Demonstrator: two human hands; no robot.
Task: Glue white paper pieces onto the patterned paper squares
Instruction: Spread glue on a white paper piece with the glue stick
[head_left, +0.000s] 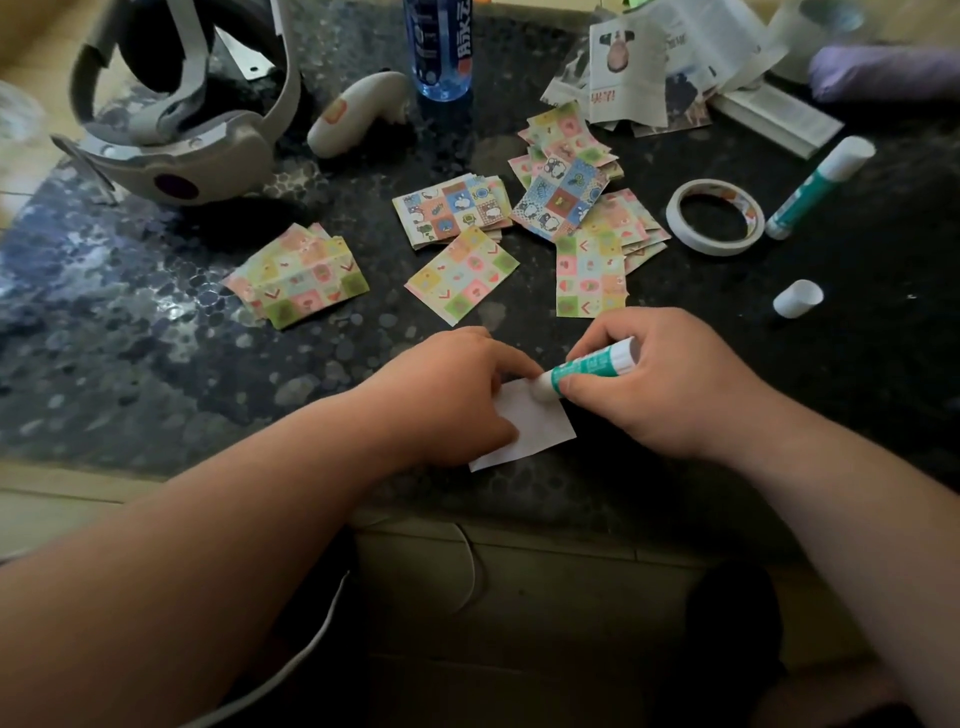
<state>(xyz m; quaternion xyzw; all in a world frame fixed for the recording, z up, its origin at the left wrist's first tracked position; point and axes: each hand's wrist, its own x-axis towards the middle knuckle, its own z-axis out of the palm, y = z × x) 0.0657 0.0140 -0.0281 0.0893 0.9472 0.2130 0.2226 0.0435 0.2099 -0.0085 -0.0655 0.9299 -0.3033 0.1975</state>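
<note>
A white paper piece (535, 431) lies near the front edge of the dark table (156, 338). My left hand (447, 395) presses on its left side with fingers and thumb. My right hand (670, 384) grips a teal glue stick (587, 366), whose white tip touches the paper's upper part. Patterned paper squares lie behind in several piles: one at the left (298, 278), a single square in the middle (462, 275), a stack with cartoon prints (452, 208), and more at the right (589, 275).
A white cap (797, 298) lies to the right. A second glue stick (818, 187) and a roll of tape (716, 215) sit behind it. A headset (171, 130), a controller (358, 111), a blue bottle (441, 47) and printed papers (665, 62) stand at the back.
</note>
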